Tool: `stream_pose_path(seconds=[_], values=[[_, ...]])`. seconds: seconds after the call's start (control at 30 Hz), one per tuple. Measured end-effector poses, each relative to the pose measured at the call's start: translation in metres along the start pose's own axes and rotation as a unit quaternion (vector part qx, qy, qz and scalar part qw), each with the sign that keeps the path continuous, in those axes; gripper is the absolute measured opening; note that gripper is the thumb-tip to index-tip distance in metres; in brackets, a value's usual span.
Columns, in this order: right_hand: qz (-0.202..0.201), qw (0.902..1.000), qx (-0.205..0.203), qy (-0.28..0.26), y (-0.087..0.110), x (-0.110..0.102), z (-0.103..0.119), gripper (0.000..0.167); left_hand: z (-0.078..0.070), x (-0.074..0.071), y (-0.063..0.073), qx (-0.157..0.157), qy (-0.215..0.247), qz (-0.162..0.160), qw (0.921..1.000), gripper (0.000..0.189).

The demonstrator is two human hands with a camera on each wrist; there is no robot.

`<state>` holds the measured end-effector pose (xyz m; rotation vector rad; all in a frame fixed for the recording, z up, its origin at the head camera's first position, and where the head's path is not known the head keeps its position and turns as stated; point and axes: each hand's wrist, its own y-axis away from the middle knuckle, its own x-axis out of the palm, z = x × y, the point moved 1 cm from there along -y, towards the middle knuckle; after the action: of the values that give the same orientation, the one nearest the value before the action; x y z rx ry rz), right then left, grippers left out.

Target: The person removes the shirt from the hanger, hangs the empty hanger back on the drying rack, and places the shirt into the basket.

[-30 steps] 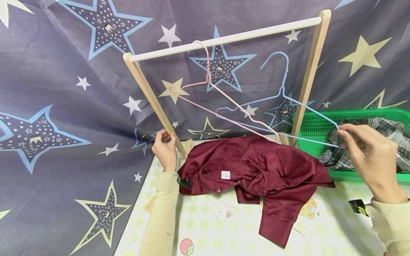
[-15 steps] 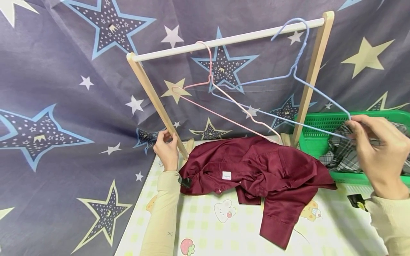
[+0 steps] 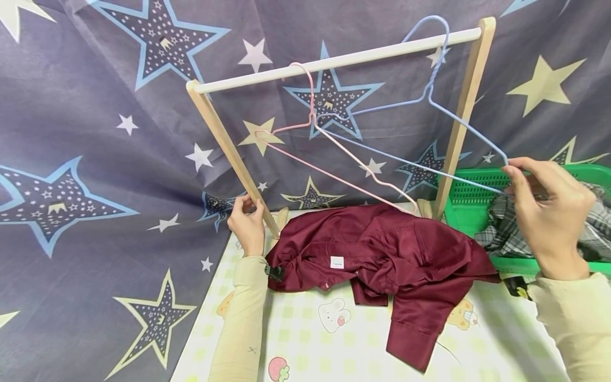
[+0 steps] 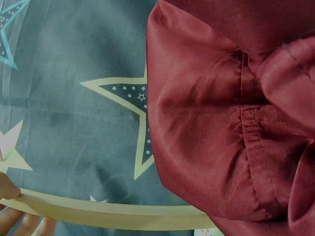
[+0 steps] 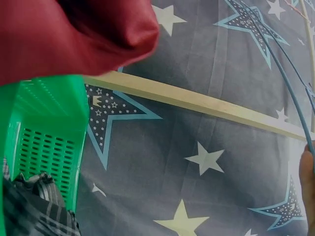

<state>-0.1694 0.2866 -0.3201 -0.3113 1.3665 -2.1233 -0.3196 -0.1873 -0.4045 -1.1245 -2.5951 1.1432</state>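
Note:
My right hand pinches the right end of a blue wire hanger, which is raised in front of a small clothes rack. The hanger's hook arches over the white rail, its tip hidden behind it. A pink hanger hangs from the same rail, further left. Low on the rack's left wooden post, my left hand grips the wood between thumb and fingers. Below lies a rumpled maroon shirt, with a white label at its collar. The left wrist view shows fingers around the post.
A green plastic basket with grey plaid clothing stands at the right, behind my right hand. A patterned tablecloth covers the table. Behind the rack hangs a dark curtain printed with stars.
My right hand has raised the blue hanger; its hook rose from below the rail, passed in front, and now arches over it. My left hand stays on the post.

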Motion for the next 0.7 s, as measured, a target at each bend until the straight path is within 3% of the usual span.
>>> stream_pose_path(seconds=[0.33, 0.7], values=[[0.036, 0.9992, -0.003, 0.017, 0.01, 0.005, -0.007, 0.017, 0.0, 0.0, 0.0, 0.0, -0.003, -0.002, 1.0, 0.015], [0.038, 0.9983, -0.032, -0.031, 0.018, 0.003, 0.005, 0.014, 0.001, 0.0, 0.001, -0.001, -0.004, -0.003, 1.0, 0.015]])
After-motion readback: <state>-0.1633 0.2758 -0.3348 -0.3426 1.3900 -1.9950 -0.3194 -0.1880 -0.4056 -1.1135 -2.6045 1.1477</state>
